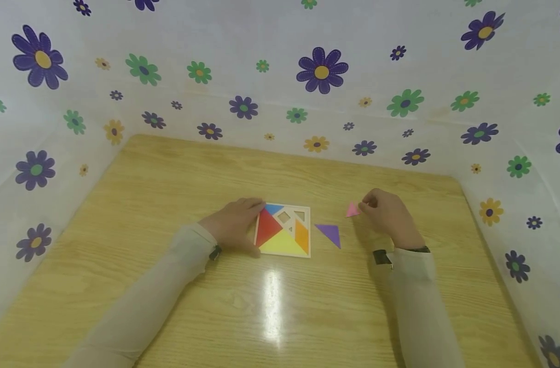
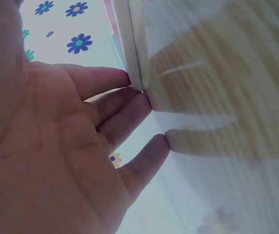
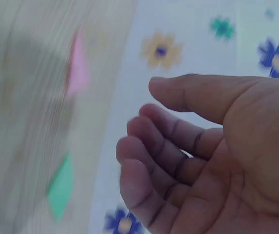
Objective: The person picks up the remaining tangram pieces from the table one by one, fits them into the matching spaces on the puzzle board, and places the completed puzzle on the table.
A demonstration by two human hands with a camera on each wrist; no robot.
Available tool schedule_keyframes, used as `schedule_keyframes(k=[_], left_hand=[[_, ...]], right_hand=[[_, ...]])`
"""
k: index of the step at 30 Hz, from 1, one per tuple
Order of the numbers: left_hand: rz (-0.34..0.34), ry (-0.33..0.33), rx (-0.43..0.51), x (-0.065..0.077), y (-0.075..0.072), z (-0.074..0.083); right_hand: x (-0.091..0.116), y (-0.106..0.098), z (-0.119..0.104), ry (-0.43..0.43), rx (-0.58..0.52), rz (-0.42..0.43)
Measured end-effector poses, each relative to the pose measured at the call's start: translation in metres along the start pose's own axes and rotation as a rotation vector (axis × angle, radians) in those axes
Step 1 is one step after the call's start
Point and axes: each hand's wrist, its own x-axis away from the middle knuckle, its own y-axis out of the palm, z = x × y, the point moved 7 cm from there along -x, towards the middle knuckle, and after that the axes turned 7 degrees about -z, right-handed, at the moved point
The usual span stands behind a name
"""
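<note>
A square tangram board [image 1: 282, 254] lies on the table, with red [image 1: 267, 227], yellow [image 1: 283, 244], blue [image 1: 273, 208] and orange [image 1: 301, 236] pieces set in it and bare recesses at its upper right. My left hand [image 1: 236, 225] rests along the board's left side, its fairly straight fingertips touching the board's edge [image 2: 133, 53] and the tabletop. Right of the board lies a purple triangle [image 1: 331, 234]. Over the table beside a pink triangle [image 1: 352, 210] hovers my right hand [image 1: 386, 214], fingers loosely bent, thumb apart, holding nothing. The right wrist view also shows a green piece [image 3: 61, 187].
The wooden table [image 1: 206, 306] has a light glare in front of the board. A white cloth with printed flowers [image 1: 280, 61] rises along its back and both sides.
</note>
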Motion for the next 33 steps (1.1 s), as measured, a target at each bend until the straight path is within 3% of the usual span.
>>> schedule_keyframes(k=[8, 12, 27, 33], left_hand=[[-0.001, 0.006, -0.011, 0.0, -0.001, 0.002], [-0.002, 0.004, -0.019, -0.002, 0.0, 0.001], [-0.021, -0.008, 0.007, 0.0, -0.001, 0.004], [-0.028, -0.014, -0.004, -0.001, -0.001, 0.004]], right_hand=[[-0.003, -0.009, 0.052, 0.126, 0.085, -0.119], [-0.008, -0.01, 0.063, 0.145, 0.126, -0.108], [-0.004, -0.014, 0.065, 0.21, 0.086, -0.028], [-0.002, -0.012, 0.066, 0.216, 0.053, -0.068]])
